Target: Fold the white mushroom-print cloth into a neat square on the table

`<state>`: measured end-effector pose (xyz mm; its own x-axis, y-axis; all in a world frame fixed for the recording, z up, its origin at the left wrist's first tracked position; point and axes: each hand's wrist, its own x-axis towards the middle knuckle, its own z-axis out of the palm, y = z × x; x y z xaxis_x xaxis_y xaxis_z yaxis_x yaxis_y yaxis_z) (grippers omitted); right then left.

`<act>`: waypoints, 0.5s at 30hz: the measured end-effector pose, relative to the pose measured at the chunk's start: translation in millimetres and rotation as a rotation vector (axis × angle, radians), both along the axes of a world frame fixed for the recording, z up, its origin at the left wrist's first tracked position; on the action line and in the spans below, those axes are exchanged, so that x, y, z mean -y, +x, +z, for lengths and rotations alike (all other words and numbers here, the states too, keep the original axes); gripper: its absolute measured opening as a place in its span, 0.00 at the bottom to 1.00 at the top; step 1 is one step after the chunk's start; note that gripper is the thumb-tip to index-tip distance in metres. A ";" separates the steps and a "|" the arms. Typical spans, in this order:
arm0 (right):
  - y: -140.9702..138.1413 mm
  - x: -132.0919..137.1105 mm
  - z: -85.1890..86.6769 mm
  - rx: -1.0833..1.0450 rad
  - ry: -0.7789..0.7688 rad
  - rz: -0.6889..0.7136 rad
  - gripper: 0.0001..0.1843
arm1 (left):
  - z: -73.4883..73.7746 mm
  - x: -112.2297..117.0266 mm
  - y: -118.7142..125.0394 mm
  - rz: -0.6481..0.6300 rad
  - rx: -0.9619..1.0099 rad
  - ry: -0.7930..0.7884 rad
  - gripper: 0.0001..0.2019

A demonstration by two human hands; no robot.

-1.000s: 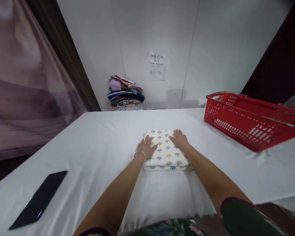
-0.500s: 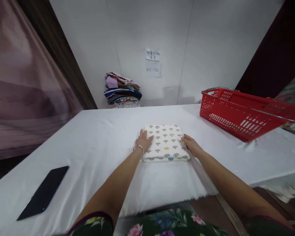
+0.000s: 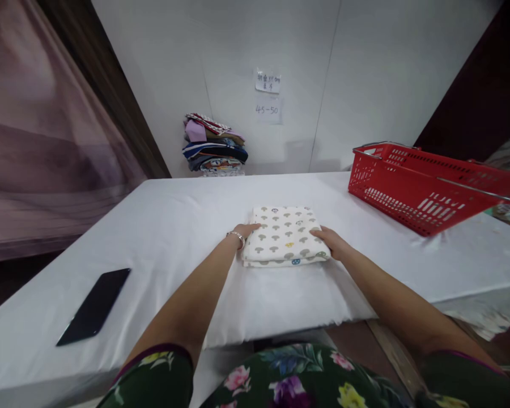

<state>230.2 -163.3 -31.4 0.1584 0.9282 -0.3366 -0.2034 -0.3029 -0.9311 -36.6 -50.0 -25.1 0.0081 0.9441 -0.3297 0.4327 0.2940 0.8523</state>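
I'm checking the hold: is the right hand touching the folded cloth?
Touching. The head view shows the right hand at the right edge of the folded cloth, thumb on top.

The background is filled by a pale grey wall [image 3: 229,51] crossed by thin seams [image 3: 325,85], on which two handwritten paper notes [image 3: 268,110] are fixed. It is flanked leftward by a dark brown strip [image 3: 110,85] and a dusky pink curtain [image 3: 46,130], rightward by a dark reddish surface [image 3: 463,107]. The desk [image 3: 182,221] is covered in white cloth.
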 end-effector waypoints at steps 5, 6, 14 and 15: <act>-13.1 -13.8 15.4 0.015 0.198 0.040 0.28 | 14.9 -3.7 -19.7 0.037 0.110 0.008 0.24; -16.5 -18.8 17.3 0.025 0.232 0.055 0.30 | 18.2 -5.2 -26.5 0.056 0.119 0.027 0.23; -48.0 -60.4 -6.6 0.473 0.040 0.108 0.31 | 4.3 0.6 -68.5 0.289 -0.051 0.027 0.28; -49.4 -61.7 -9.9 0.505 0.035 0.103 0.30 | -0.3 2.3 -69.5 0.299 -0.058 0.016 0.29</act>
<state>180.8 -101.7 -41.3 0.2004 0.9568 -0.2106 0.3031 -0.2649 -0.9154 -106.1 -52.3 -25.4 -0.2890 0.9069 -0.3066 0.3770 0.4022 0.8344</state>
